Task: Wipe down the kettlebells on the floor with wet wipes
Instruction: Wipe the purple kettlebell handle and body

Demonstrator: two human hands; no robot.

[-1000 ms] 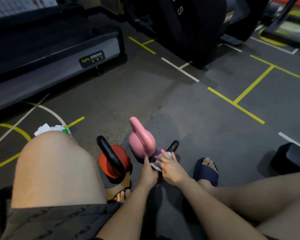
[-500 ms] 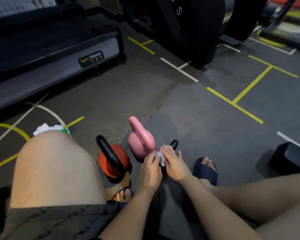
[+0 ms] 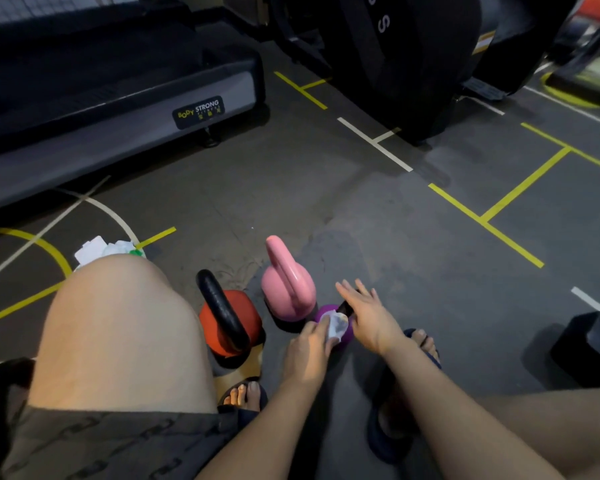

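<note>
Low in the frame's centre stand the orange bell (image 3: 230,318), the pink bell (image 3: 287,289), then the purple bell (image 3: 327,311). The left hand (image 3: 307,353) pinches the wipe (image 3: 336,325) against it; the right hand (image 3: 369,315) lies over its handle, fingers straight. Best steady there and rub all round

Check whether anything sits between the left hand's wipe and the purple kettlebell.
Nothing visible does. The left hand holds the wet wipe directly against the purple kettlebell. The right hand, fingers spread, lies over its black handle beside the wipe, not under it.
</note>
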